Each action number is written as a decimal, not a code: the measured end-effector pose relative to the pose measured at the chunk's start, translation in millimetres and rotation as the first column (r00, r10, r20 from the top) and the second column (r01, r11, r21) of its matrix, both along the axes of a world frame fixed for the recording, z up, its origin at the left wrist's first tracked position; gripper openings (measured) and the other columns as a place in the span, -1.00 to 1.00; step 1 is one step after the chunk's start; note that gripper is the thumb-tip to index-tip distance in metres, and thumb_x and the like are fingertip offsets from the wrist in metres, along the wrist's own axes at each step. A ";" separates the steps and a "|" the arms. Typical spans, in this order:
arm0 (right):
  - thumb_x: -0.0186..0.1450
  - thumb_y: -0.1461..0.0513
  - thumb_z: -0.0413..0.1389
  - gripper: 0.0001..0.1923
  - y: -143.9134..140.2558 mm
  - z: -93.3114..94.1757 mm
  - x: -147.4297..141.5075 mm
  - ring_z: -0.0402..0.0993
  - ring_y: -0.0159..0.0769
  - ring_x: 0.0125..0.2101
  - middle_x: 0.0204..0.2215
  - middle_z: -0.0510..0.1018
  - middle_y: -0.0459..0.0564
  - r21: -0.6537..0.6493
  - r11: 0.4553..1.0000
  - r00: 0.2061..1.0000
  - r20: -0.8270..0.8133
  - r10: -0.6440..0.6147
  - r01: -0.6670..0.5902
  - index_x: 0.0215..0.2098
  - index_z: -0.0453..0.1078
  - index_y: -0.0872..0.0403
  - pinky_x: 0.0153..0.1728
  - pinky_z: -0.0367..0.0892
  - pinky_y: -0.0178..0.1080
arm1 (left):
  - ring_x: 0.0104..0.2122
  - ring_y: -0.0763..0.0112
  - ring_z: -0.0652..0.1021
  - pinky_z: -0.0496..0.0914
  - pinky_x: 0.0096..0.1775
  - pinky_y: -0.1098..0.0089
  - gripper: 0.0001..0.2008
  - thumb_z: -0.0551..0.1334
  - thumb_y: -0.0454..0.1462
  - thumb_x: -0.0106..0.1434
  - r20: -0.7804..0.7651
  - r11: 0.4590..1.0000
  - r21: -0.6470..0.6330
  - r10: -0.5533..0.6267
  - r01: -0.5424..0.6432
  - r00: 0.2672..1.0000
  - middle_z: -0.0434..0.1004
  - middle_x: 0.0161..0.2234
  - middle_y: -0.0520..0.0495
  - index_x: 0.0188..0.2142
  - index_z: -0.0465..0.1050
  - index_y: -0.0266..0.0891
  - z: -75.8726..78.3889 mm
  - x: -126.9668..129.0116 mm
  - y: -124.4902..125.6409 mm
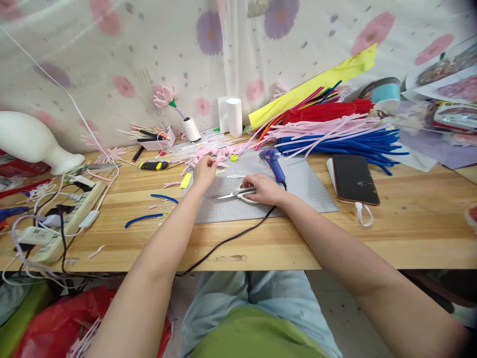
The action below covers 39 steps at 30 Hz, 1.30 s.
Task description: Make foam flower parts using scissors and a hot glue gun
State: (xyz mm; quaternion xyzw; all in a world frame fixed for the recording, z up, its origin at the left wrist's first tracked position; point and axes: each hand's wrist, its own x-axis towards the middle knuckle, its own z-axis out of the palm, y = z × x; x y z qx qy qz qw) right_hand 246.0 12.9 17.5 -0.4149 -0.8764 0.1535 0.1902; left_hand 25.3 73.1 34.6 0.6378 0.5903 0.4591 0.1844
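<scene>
My right hand [263,190] is closed round the handles of a pair of scissors [228,195], whose blades point left just over the grey cutting mat [305,194]. At the mat's upper left, my left hand [204,174] pinches a pink pipe-cleaner piece [220,160] at the edge of a pile of similar pink pieces [201,153]. The fingers partly hide what they hold. A small round yellow item [234,157] lies just right of it. Beyond my right hand rests a purple hot glue gun [275,165], its black cord running under my right forearm.
Bundles of blue [343,144], pink and red pipe cleaners lie at the back right. A phone [356,179] with a white cable lies to the right. A utility knife [153,165], a power strip [70,219] and a pipe-cleaner flower [164,97] stand or lie left.
</scene>
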 end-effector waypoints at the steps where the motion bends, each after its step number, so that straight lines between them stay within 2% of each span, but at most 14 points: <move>1: 0.12 0.17 0.11 -0.76 0.1 0.0 0.1 0.36 -0.27 -0.27 -0.29 0.50 -0.02 0.003 1.000 1.000 -0.001 0.002 -0.002 -0.25 0.32 0.08 -0.22 0.14 -0.27 | -0.40 0.36 0.40 0.24 -0.23 0.37 -0.92 0.24 -0.35 0.02 -0.042 1.000 0.000 -0.021 0.021 0.999 0.42 -0.50 -0.01 -0.56 0.39 -0.20 -2.7 1.3 1.4; 6: 0.11 0.19 0.13 -0.77 1.0 -1.7 -0.4 0.36 -0.26 -0.28 -0.30 0.51 -0.01 -0.005 1.000 1.000 -0.014 -0.003 0.003 -0.26 0.33 0.09 -0.24 0.14 -0.28 | -0.15 0.21 0.41 0.20 -0.03 0.22 -0.96 0.26 -0.32 0.03 -0.332 1.000 -0.007 0.024 -0.028 0.943 0.43 -0.31 -0.11 -0.45 0.48 -0.20 -16.7 2.5 2.7; 11: 0.10 0.19 0.13 -0.77 2.0 -3.6 -0.5 0.36 -0.24 -0.28 -0.32 0.50 0.00 0.002 1.000 1.000 -0.031 0.001 -0.001 -0.27 0.34 0.08 -0.24 0.15 -0.26 | 0.00 0.16 0.35 0.17 0.06 0.17 -0.68 0.34 -0.29 -0.05 -0.469 0.999 -0.022 0.028 -0.044 0.883 0.41 -0.13 -0.10 -0.23 0.50 -0.12 -17.3 -6.9 0.7; 14: 0.09 0.20 0.13 -0.77 2.0 -3.6 -0.3 0.37 -0.23 -0.27 -0.31 0.50 0.00 -0.006 1.000 0.999 -0.030 -0.009 0.009 -0.26 0.34 0.08 -0.23 0.15 -0.25 | -0.02 0.17 0.37 0.19 0.04 0.18 -0.72 0.30 -0.31 -0.01 -0.442 0.998 0.010 0.065 -0.068 0.895 0.44 -0.15 -0.11 -0.23 0.48 -0.15 -12.3 -13.6 -0.9; 17: 0.09 0.21 0.13 -0.77 2.0 -3.6 -0.3 0.37 -0.24 -0.27 -0.30 0.50 -0.01 -0.007 1.000 0.999 -0.030 -0.012 0.012 -0.26 0.33 0.07 -0.23 0.15 -0.26 | -0.09 0.24 0.41 0.24 0.00 0.24 -0.84 0.19 -0.27 0.14 -0.329 0.989 0.107 0.130 -0.100 0.935 0.46 -0.18 -0.13 -0.26 0.46 -0.21 -8.4 -12.9 -4.2; 19: 0.10 0.20 0.13 -0.78 2.1 -3.9 -0.5 0.37 -0.24 -0.27 -0.31 0.51 -0.01 -0.005 1.000 1.000 -0.028 -0.013 0.013 -0.26 0.33 0.07 -0.23 0.15 -0.26 | -0.15 0.31 0.45 0.29 -0.06 0.29 -0.81 0.09 -0.23 0.23 -0.240 0.991 0.115 0.099 -0.073 0.966 0.47 -0.21 -0.12 -0.24 0.43 -0.22 -8.7 -7.0 -6.5; 21: 0.10 0.20 0.13 -0.78 2.2 -4.4 -0.8 0.37 -0.25 -0.27 -0.31 0.50 -0.01 -0.003 1.000 1.000 -0.027 -0.013 0.013 -0.27 0.33 0.08 -0.23 0.14 -0.26 | -0.27 0.38 0.49 0.33 -0.16 0.34 -0.75 0.01 -0.18 0.29 -0.164 0.999 -0.004 -0.039 0.039 0.986 0.48 -0.26 -0.09 -0.20 0.39 -0.22 -11.7 1.6 -8.1; 23: 0.10 0.20 0.14 -0.78 2.5 -5.1 -0.8 0.37 -0.25 -0.28 -0.32 0.51 -0.02 0.000 1.000 1.000 -0.029 -0.012 0.012 -0.27 0.33 0.08 -0.22 0.14 -0.26 | -0.37 0.41 0.51 0.36 -0.24 0.35 -0.69 -0.05 -0.13 0.32 -0.086 0.970 -0.184 -0.177 0.159 0.981 0.49 -0.30 -0.07 -0.14 0.35 -0.21 -16.0 9.7 -8.2; 25: 0.10 0.19 0.14 -0.78 2.8 -5.9 -0.7 0.37 -0.26 -0.28 -0.32 0.51 -0.02 0.005 1.000 0.999 -0.034 -0.012 0.012 -0.27 0.33 0.08 -0.22 0.14 -0.26 | -0.34 0.39 0.52 0.36 -0.21 0.33 -0.68 -0.03 -0.11 0.31 -0.081 0.947 -0.253 -0.224 0.197 0.971 0.50 -0.28 -0.08 -0.10 0.33 -0.21 -19.5 14.9 -7.0; 28: 0.10 0.20 0.14 -0.78 3.1 -6.8 -0.1 0.37 -0.27 -0.29 -0.32 0.51 -0.02 0.014 1.000 0.999 -0.044 -0.005 0.005 -0.27 0.33 0.08 -0.22 0.14 -0.27 | -0.19 0.33 0.50 0.32 -0.09 0.29 -0.69 0.01 -0.13 0.29 -0.125 0.967 -0.196 -0.186 0.159 0.975 0.49 -0.19 -0.13 -0.08 0.32 -0.22 -19.7 15.1 -3.2; 30: 0.09 0.20 0.14 -0.77 3.0 -7.0 0.0 0.37 -0.27 -0.30 -0.32 0.51 -0.02 0.015 1.000 0.999 -0.047 -0.003 0.003 -0.27 0.33 0.08 -0.23 0.14 -0.27 | -0.17 0.33 0.48 0.31 -0.07 0.28 -0.71 -0.01 -0.16 0.30 -0.124 0.979 -0.155 -0.155 0.135 0.980 0.48 -0.18 -0.13 -0.10 0.33 -0.23 -17.0 11.2 -0.5; 34: 0.09 0.21 0.13 -0.79 1.5 -5.9 -1.0 0.36 -0.28 -0.32 -0.34 0.50 -0.02 0.019 1.000 0.999 -0.039 -0.004 0.004 -0.29 0.34 0.08 -0.27 0.15 -0.28 | -0.27 0.38 0.48 0.34 -0.16 0.33 -0.78 0.10 -0.25 0.22 -0.095 0.996 -0.065 -0.060 0.054 0.994 0.47 -0.27 -0.08 -0.15 0.35 -0.22 -10.7 -1.0 1.6; 37: 0.09 0.22 0.13 -0.80 -0.5 -2.7 -1.9 0.36 -0.27 -0.31 -0.34 0.50 -0.01 0.032 1.000 1.000 -0.020 0.001 0.000 -0.29 0.34 0.08 -0.27 0.16 -0.27 | -0.35 0.43 0.45 0.36 -0.23 0.37 -0.69 0.22 -0.35 0.05 -0.086 0.999 0.011 0.046 -0.046 0.995 0.44 -0.27 -0.07 -0.15 0.37 -0.23 -8.3 -10.7 -1.0; 39: 0.07 0.22 0.13 -0.80 -2.1 0.8 -1.7 0.36 -0.26 -0.31 -0.35 0.49 0.00 0.023 1.000 1.000 -0.003 0.008 -0.008 -0.31 0.35 0.08 -0.27 0.16 -0.26 | -0.40 0.45 0.44 0.37 -0.25 0.38 -0.66 0.26 -0.36 -0.01 -0.043 0.996 0.003 0.093 -0.093 0.995 0.43 -0.32 -0.05 -0.17 0.40 -0.24 -8.0 -17.5 -4.0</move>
